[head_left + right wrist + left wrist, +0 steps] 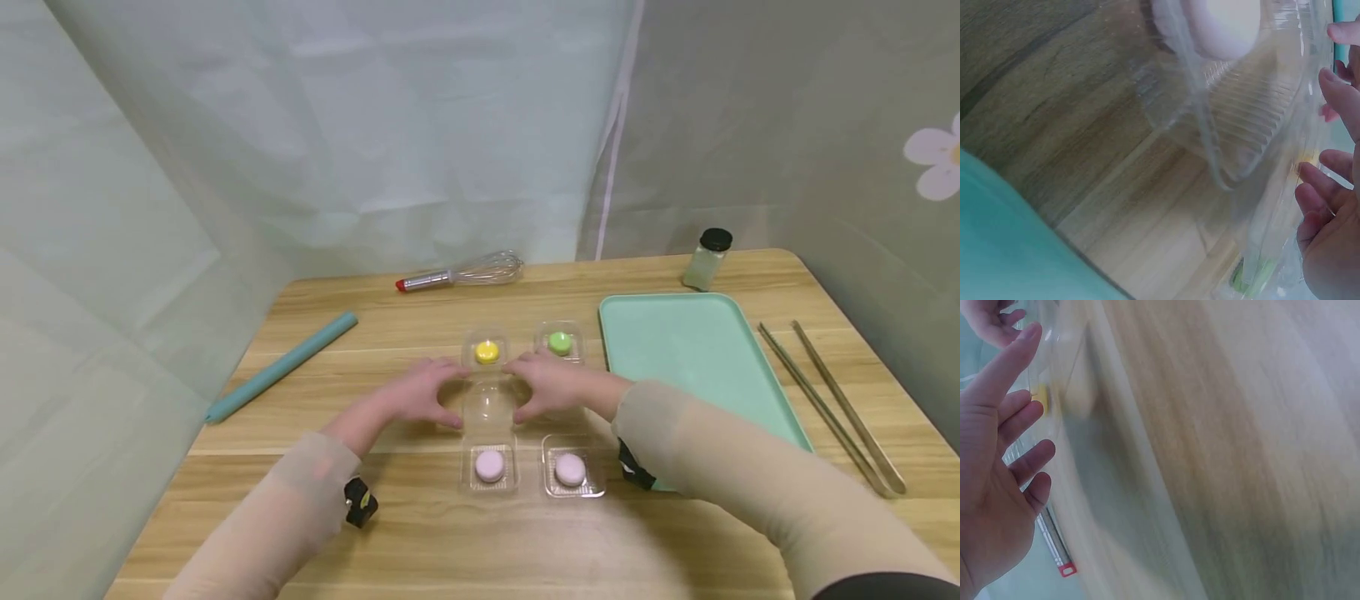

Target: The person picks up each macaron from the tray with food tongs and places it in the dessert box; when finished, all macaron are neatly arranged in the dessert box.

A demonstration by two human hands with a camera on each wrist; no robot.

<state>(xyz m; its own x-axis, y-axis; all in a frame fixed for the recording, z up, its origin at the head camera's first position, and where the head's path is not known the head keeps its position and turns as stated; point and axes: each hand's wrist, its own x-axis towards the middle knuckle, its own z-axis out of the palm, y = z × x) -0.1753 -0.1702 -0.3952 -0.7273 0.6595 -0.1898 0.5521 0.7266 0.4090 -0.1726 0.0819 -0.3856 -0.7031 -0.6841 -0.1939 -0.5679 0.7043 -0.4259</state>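
While the clear plastic lid (488, 406) lies on the wooden table (420, 533) between the yellow macaron (487, 352) and the two pink macarons (490, 466), the left hand (417, 393) and right hand (551, 386) pinch its sides with curled fingers. Just beside the right hand lies the green tray (690, 358).

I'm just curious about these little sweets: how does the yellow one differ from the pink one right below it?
The yellow macaron is bright yellow; the pink macaron is pale pink. The yellow macaron lies farther from the person, just beyond the left hand and right hand; the pink macaron lies nearer, on this side of both hands. The yellow macaron's clear case seems open, its lid between the hands; the pink macaron's lid cannot be made out. Both are round, each in a clear plastic case.
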